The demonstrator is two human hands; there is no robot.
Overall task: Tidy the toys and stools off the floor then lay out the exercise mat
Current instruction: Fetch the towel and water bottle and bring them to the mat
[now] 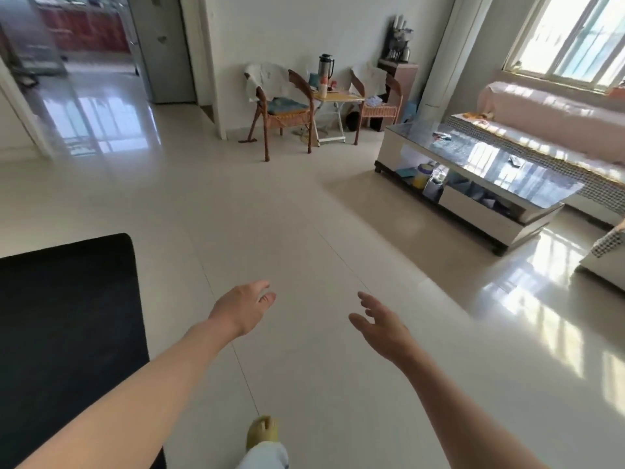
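Observation:
A black exercise mat [64, 319] lies flat on the pale tiled floor at the lower left, its rounded far corner toward the room's middle. My left hand [241, 308] reaches forward over bare floor just right of the mat, fingers loosely curled and holding nothing. My right hand [380, 321] is stretched out beside it with fingers spread, also holding nothing. No toys or stools show on the floor in this view.
A low glass-topped coffee table [480, 157] stands at the right before a covered sofa [554, 110]. Two wicker chairs [287, 106] flank a small folding table [336, 98] at the far wall. My foot in a yellow slipper [263, 433] shows at the bottom.

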